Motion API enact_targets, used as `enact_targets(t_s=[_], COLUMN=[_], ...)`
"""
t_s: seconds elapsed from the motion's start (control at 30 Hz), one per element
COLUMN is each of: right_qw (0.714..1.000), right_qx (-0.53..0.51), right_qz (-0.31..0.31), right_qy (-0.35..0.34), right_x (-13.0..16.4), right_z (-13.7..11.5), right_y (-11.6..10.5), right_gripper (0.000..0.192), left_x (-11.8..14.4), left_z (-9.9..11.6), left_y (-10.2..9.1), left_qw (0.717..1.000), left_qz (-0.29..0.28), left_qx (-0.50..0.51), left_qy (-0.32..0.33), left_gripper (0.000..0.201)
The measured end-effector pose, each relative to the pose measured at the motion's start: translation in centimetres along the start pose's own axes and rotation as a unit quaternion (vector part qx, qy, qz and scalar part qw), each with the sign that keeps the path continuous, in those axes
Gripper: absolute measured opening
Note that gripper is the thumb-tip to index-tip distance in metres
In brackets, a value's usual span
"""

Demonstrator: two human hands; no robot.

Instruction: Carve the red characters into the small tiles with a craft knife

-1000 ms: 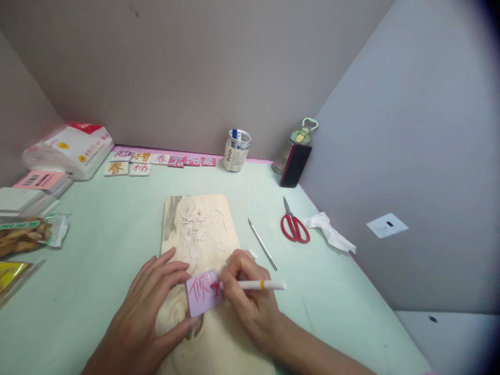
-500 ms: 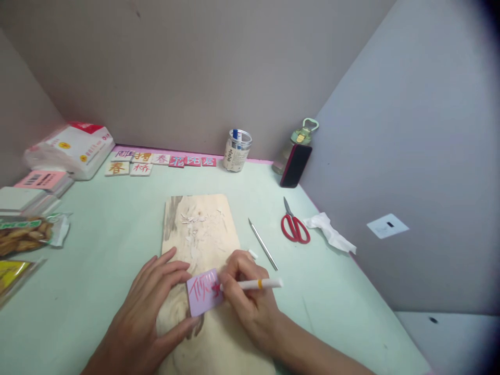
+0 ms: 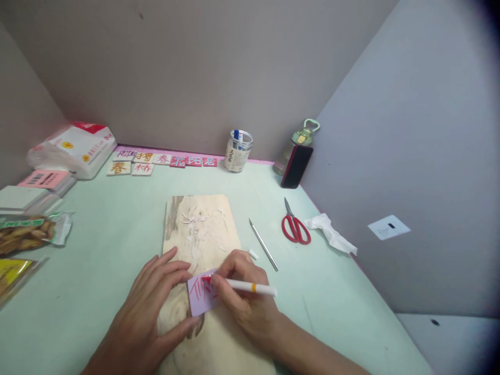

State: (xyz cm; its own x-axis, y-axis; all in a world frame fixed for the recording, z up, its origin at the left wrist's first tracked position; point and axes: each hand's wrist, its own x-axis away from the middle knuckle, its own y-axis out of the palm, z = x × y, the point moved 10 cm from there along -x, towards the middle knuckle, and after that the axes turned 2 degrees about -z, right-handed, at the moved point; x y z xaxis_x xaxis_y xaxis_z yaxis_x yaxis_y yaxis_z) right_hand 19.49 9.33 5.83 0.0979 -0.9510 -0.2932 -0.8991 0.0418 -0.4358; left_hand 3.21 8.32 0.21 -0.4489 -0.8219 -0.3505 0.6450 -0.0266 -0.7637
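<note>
A small lilac square tile (image 3: 200, 305) with red handwritten strokes lies on the wooden board (image 3: 211, 338). My left hand (image 3: 146, 307) steadies it by the left side, index finger at the upper corner and thumb at the lower edge. In my right hand (image 3: 246, 291) is a white marker (image 3: 250, 287) with an orange band, gripped between thumb and fingers. Its red tip touches the upper part of the tile, and the right fingers cover the tile's right side. Pale shavings (image 3: 195, 219) are scattered on the board's far half.
A craft knife (image 3: 263, 245), a white cap (image 3: 253, 254), red-handled scissors (image 3: 296, 226) and a crumpled tissue (image 3: 332, 233) lie to the right. Behind are several lettered tiles (image 3: 142, 169), a can (image 3: 236, 153), a phone (image 3: 297, 166) and a bottle (image 3: 284, 156). Tissues (image 3: 78, 151) and snack bags (image 3: 27, 234) occupy the left.
The marker tip has shifted left and up on the tile, and the marker's back end has dropped lower. My left hand stays at the tile's left side.
</note>
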Motion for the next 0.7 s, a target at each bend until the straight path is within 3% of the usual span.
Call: enact_targets(t_s=[0.57, 0.7], right_qw=[0.999, 1.000], right_qx=[0.033, 0.009], right_qz=[0.003, 0.002], right_qy=[0.014, -0.015], right_x=[0.29, 0.21], right_z=[0.40, -0.12], right_y=[-0.12, -0.06], right_gripper=[0.020, 0.020], left_x=[-0.18, -0.15], left_z=[0.39, 0.55], left_y=[0.06, -0.04], left_qw=[1.000, 0.999], left_qz=[-0.004, 0.001], left_qx=[-0.013, -0.014], left_qy=[0.021, 0.029], left_gripper=[0.051, 0.051])
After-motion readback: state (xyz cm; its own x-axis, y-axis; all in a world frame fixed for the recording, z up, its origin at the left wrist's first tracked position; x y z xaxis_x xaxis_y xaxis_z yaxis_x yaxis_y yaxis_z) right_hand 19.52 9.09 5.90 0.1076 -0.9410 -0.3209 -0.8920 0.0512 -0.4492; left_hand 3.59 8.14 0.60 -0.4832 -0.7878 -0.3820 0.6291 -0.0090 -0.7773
